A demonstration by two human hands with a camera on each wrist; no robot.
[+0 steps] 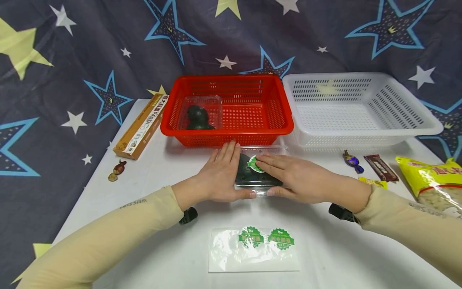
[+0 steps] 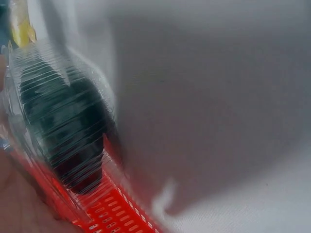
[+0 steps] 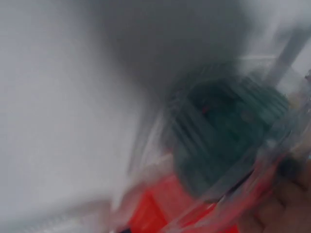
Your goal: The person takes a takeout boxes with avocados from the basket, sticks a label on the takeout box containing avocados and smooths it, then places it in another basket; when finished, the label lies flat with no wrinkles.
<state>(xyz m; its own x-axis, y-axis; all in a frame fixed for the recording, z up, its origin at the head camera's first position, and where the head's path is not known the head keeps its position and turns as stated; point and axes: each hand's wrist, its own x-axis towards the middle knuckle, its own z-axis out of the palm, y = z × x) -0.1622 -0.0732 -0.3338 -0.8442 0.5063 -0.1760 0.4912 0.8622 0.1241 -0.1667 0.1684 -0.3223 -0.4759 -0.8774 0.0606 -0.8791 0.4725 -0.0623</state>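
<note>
A clear plastic box (image 1: 260,189) with dark green, rounded contents (image 1: 245,180) sits in front of the red basket. My left hand (image 1: 221,176) lies along the box's left side, fingers straight and thumb toward its near edge. My right hand (image 1: 301,177) reaches over the right side, extended fingers on a round green-and-white sticker (image 1: 254,163) on the lid. Its fingertips hide part of that sticker. Through the ribbed wall, the dark green contents show in the left wrist view (image 2: 63,121) and, blurred, in the right wrist view (image 3: 218,131).
The red basket (image 1: 231,138) holds another clear box (image 1: 218,104) with dark green contents. Beside it stands a white basket (image 1: 364,136). A sticker sheet (image 1: 252,261) lies in front. A pasta box (image 1: 140,128) and wrapped candy (image 1: 117,170) are left; candies (image 1: 353,160) and a yellow bag (image 1: 433,176) right.
</note>
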